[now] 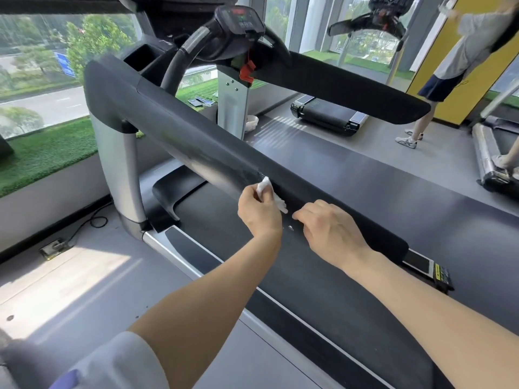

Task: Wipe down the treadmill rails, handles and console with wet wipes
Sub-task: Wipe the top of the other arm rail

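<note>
Head cam: the left hand (259,211) pinches a crumpled white wet wipe (273,196) betw thumb and curled fingers and holds it against the near side rail (196,147) of the treadmill, a long black padded bar running diagonally from upper left to lower right. The wipe touches the rail's lower edge, part sticking up above the knuckles and part trailing down to the right. A dull smeared patch shows on the rail just left of the wipe. The right hand (330,234) lies just beside the left, palm down on the rail w/ fingers bent over its near face; it seems to hold nothing, though the fingertips are partly hidden. A small white fleck (290,227) sits between the two hands. Below the rail runs the dark belt (323,282). Up top, the console (238,21) w/ its curved black handle (182,56) and a red safety clip (247,71) hanging under it. The far rail (351,85) runs off to the right. Another person (460,68) stands at right by a yellow panel (460,51).
</note>
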### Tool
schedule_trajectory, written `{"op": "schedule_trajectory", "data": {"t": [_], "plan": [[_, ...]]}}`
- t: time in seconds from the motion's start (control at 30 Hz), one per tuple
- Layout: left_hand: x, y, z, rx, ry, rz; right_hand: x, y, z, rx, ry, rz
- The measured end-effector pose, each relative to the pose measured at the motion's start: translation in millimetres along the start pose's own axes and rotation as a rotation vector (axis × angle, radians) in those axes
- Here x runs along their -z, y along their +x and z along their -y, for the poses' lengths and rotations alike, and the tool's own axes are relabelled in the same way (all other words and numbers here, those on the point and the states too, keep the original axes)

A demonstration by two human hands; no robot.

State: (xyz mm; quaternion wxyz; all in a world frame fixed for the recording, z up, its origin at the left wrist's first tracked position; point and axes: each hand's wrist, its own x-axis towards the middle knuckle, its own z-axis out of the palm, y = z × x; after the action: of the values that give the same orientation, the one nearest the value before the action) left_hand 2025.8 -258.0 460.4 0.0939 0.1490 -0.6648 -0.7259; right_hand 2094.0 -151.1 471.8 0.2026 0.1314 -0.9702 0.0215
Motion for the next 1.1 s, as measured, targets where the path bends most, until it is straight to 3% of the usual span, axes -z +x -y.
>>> {"op": "schedule_trajectory", "data": {"t": [0.17, 0.37, 0.53, 0.67, 0.83, 1.0, 1.1], "plan": [[-1.3, 19.3, -11.2, 0.072, -0.073, -0.125, -2.1, -0.5, -5.1, 0.058, -0.038, 0.000], [-6.2, -2.4, -3.9, 0.088, -0.049, -0.078, -5.6, 6.3, -6.5, 0.101, -0.060, -0.026], [-3.1, 20.8, -13.9, 0.118, -0.069, -0.158, -6.5, 4.7, -10.5, 0.153, -0.091, -0.026], [-6.5, 0.5, -3.8, 0.092, -0.024, -0.068, -6.4, 6.1, -9.9, 0.181, -0.104, -0.060], [-4.0, 24.0, -15.4, 0.115, -0.083, -0.133, -6.2, 4.3, -10.1, 0.199, -0.102, -0.054], [-5.4, -1.3, -3.3, 0.083, -0.024, -0.010, -6.1, 7.1, -9.8, 0.208, -0.120, -0.073], [-1.7, 15.4, -11.9, 0.070, -0.051, -0.055, -6.0, 4.9, -11.1, 0.205, -0.129, -0.050]]}}
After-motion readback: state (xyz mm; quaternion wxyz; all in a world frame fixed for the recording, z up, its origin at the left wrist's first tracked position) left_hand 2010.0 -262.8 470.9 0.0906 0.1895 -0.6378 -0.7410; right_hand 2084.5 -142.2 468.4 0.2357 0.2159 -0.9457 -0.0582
